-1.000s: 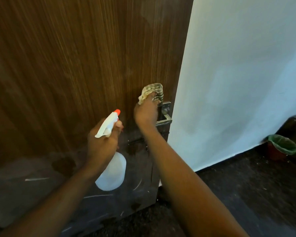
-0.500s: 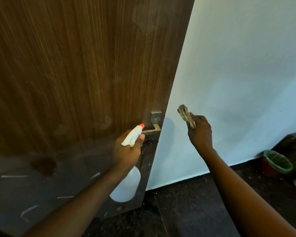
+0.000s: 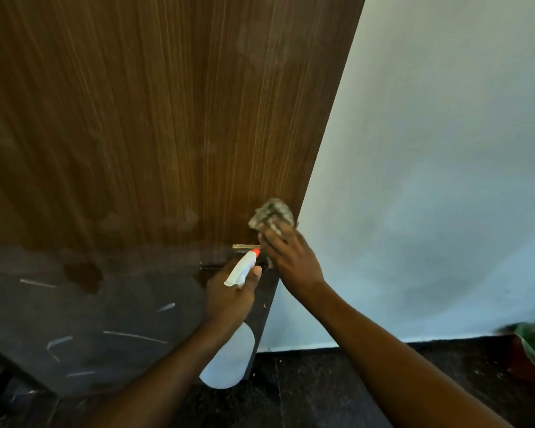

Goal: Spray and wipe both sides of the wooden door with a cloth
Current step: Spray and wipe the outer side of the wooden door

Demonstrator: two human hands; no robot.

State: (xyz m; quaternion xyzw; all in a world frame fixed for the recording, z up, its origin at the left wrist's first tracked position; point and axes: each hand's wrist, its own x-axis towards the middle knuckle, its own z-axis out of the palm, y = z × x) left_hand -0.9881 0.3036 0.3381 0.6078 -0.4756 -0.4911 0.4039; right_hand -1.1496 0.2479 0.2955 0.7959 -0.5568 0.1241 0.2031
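A pale wall (image 3: 430, 149) stands beside the open wooden door (image 3: 167, 118). The right grip (image 3: 291, 257) clenches a bunched, mottled cloth (image 3: 271, 216), seemingly against the door's free edge, directly above the metal handle (image 3: 244, 247). The left grip (image 3: 229, 291), just below, grasps the spray bottle (image 3: 229, 356). The door rises upright ahead, brown-grained above, dark and scuffed below.

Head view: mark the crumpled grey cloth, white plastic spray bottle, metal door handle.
Crumpled grey cloth (image 3: 271, 215): head view, bunched top.
White plastic spray bottle (image 3: 241, 270): head view, white trigger head.
Metal door handle (image 3: 243, 247): head view, lever's left end.
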